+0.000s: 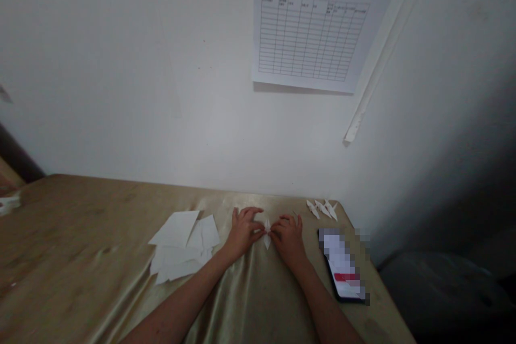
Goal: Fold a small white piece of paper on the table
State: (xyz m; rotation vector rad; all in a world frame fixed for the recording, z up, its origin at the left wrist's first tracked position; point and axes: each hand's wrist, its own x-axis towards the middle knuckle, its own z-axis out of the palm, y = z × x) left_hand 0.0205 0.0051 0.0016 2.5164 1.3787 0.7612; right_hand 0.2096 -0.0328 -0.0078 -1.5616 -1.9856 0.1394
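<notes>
A small folded white paper piece (267, 242), narrow and pointed at both ends, stands between my two hands near the middle of the table. From its left side, my left hand (245, 230) pinches it with thumb and index finger, the other fingers raised. My right hand (288, 231) grips the same paper from the right, also between thumb and index finger. The fingertips cover the paper's middle. Several folded paper cranes (321, 209) lie in a row beyond my right hand. Left of my left hand is a loose pile of white paper sheets (177, 258).
A phone (342, 266) with its screen lit and blurred lies near the table's right edge. Gold-brown satiny cloth (100, 226) covers the table, with creases in front. The table meets a white wall (141, 64), where a printed grid sheet (310, 37) hangs.
</notes>
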